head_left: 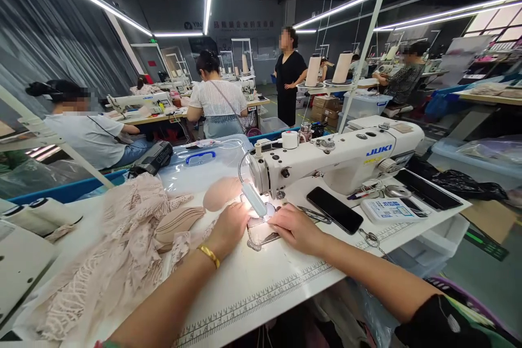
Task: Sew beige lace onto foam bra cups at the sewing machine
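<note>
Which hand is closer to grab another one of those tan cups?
Probably the left hand. The stacked tan cups lie just to its left on the lace, while the right hand sits on the needle's other side.

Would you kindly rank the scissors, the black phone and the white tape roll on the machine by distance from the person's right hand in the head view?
From the right hand:
1. Scissors, on the table just past its knuckles.
2. Black phone, flat on the table further right.
3. White tape roll, up on the sewing machine, behind.
</note>
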Motion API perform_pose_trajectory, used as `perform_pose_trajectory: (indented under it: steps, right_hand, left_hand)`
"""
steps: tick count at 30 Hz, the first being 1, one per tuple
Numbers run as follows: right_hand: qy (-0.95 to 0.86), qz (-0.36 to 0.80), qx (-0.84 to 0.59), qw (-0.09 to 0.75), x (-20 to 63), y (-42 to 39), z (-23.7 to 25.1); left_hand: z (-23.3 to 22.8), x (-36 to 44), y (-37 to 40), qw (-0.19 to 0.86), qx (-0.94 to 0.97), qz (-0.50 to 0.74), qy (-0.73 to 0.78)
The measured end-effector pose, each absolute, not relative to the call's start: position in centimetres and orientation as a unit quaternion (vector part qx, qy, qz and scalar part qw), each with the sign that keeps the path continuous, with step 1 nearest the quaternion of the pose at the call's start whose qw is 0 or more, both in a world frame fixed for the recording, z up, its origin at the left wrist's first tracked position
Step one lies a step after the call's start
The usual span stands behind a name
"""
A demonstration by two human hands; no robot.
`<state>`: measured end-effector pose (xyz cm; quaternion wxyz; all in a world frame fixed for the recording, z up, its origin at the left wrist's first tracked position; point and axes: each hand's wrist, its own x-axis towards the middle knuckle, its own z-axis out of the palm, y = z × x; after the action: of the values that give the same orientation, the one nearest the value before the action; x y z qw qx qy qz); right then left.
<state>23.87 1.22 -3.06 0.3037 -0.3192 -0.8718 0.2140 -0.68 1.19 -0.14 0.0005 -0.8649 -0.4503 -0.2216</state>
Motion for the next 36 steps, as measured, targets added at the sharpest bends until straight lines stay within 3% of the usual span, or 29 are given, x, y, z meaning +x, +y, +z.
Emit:
perform_pose_trajectory:
  steps: [4,8,10,13,15,17,20,26,32,36]
  right_hand:
    - [-0.696,0.515,-0.348,0.359,22.3,-1.8,-1.6]
    - [-0.644,0.571,-0.295,0.414,22.2,-4.7,0.9]
    - [-0.661,0.592,-0.247,0.389,22.9,-5.7,2.4]
    - [-0.643,0.662,-0.170,0.345,24.1,-6.2,3.8]
    - [-0.609,0.684,-0.169,0.364,24.6,-5.8,3.8]
    - [-0.558,0.689,-0.213,0.410,24.9,-5.2,3.2]
    - [-0.455,0.727,-0.270,0.437,25.2,-5.0,1.7]
    - [-0.455,0.788,-0.229,0.346,24.5,-7.6,-1.0]
    - [-0.504,0.745,-0.197,0.390,24.2,-7.6,-0.4]
    - [-0.557,0.724,-0.169,0.371,24.5,-7.2,0.5]
  left_hand:
    - [1.6,0.1,-4.9,-0.035,-0.867,-0.256,-0.427]
    - [4.0,0.0,-9.1,-0.144,-0.822,-0.335,-0.437]
    - [4.8,-0.5,-9.3,-0.256,-0.774,-0.337,-0.470]
    - [4.7,-0.5,-8.8,-0.517,-0.692,-0.293,-0.410]
    - [4.0,0.3,-8.7,-0.668,-0.618,-0.246,-0.335]
    - [3.0,1.3,-9.0,-0.753,-0.539,-0.218,-0.308]
    - [1.8,2.4,-9.9,-0.787,-0.448,-0.274,-0.324]
    - [0.6,2.8,-10.5,-0.755,-0.382,-0.427,-0.321]
    - [0.8,2.3,-11.0,-0.781,-0.348,-0.438,-0.278]
    - [0.8,2.0,-11.2,-0.806,-0.347,-0.393,-0.275]
